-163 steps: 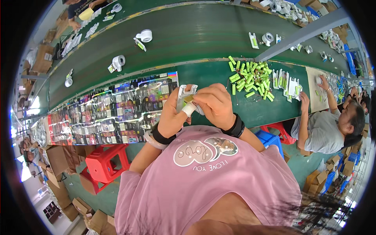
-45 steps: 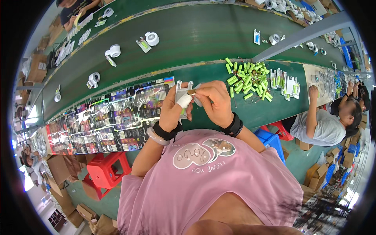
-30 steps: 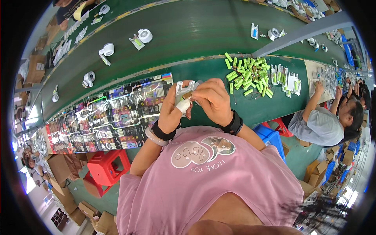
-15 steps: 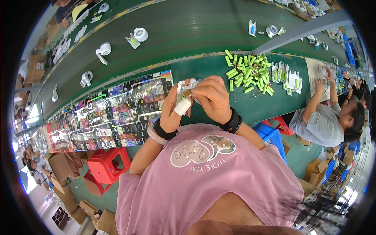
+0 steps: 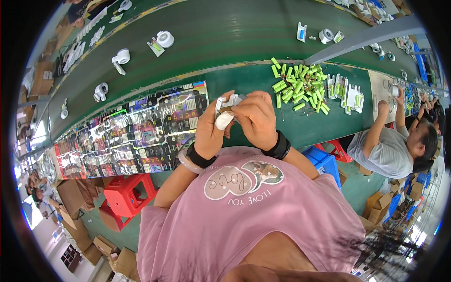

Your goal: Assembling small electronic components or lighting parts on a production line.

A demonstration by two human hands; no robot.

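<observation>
Two bare hands meet around a small white plastic housing [image 5: 220,103] above a green workbench [image 5: 338,123]. The left hand [image 5: 207,129] clasps the housing along its side, its thumb, bound in a white wrapping [image 5: 223,121], lying across the near end; the right hand [image 5: 257,120] brings its thumb and forefinger together at the opposite edge, beside a small brown piece [image 5: 226,109], though the fingers hide whether they pinch that piece or only press on it. The thin-walled housing looks light and stiff, probably a little slick, and its pronged far end seems the part likeliest to snap under a hard squeeze. The side walls appear to offer the surest hold, leaving the inner face free for fingertips. To the right on the bench, a heap of green cylindrical cells [image 5: 300,88] sits near more white housings [image 5: 350,97] fitted with similar cells. On the left lies glossy printed packaging [image 5: 141,129]; beyond, a green conveyor belt [image 5: 216,42] carries white round-headed parts [image 5: 165,39].
</observation>
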